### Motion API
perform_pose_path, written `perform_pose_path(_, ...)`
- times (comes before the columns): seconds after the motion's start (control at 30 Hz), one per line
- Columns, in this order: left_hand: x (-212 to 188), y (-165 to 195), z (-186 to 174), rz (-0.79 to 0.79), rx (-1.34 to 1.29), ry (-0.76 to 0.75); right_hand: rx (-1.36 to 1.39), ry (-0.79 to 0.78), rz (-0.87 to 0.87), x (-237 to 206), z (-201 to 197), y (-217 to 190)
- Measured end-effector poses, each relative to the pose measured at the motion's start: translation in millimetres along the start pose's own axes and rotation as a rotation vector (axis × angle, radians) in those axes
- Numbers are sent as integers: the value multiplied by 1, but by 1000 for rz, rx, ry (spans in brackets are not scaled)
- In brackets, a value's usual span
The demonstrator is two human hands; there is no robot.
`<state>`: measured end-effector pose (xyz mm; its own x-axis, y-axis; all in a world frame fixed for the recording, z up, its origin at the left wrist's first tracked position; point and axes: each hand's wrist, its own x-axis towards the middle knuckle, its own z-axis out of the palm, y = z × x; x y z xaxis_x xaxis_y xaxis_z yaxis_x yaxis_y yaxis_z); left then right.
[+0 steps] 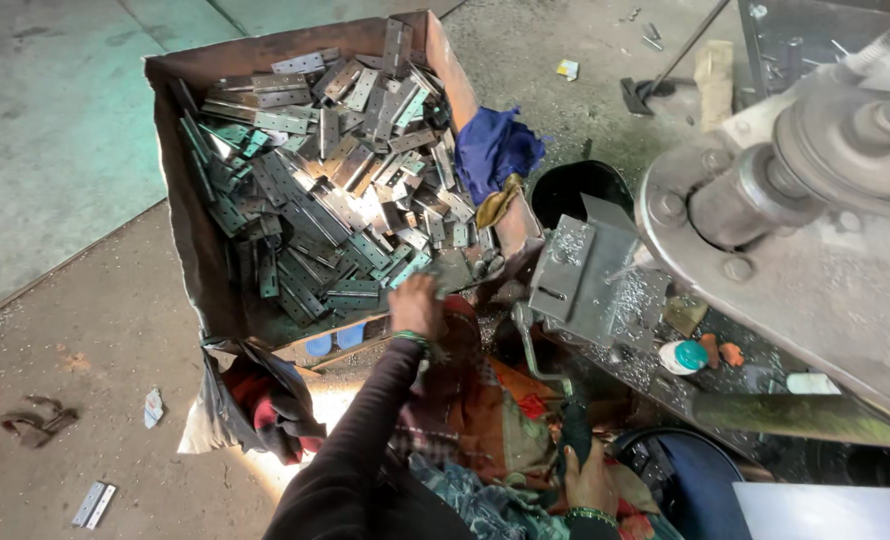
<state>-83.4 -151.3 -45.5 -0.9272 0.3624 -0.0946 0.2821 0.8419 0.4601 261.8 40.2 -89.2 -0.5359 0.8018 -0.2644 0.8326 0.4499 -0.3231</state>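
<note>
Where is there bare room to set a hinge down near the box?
Bare floor lies left of the cardboard box, up to the stray hinge and paper scrap. More lies above the blue cloth. Crowded: the box itself, heaped with hinges, where the left hand reaches, and the machine table, strewn with shavings.

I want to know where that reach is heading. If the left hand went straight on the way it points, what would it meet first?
Most likely the heap of metal hinges in the rusty box. The left hand sits at the box's near edge, pointing into it; the closest hinges lie just ahead, though depth is unclear.
</note>
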Motion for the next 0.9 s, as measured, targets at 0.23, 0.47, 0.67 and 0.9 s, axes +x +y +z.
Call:
perform_pose_path(0.23, 2, -86, -35, -217, 281, -22, -7, 14, 40, -3, -3, -13)
perform_pose_path(0.47, -4, -102, -71, 195, 321, 79, -15, 73, 32, -12, -17, -34)
perform_pose_path(0.67, 0, -94, -90, 374, 442, 88, 63, -59, 115, -15, -32, -47)
perform_pose_path(0.9, 13, -74, -92, 295, 521, 13, 71, -5, 149, -28, -37, -58)
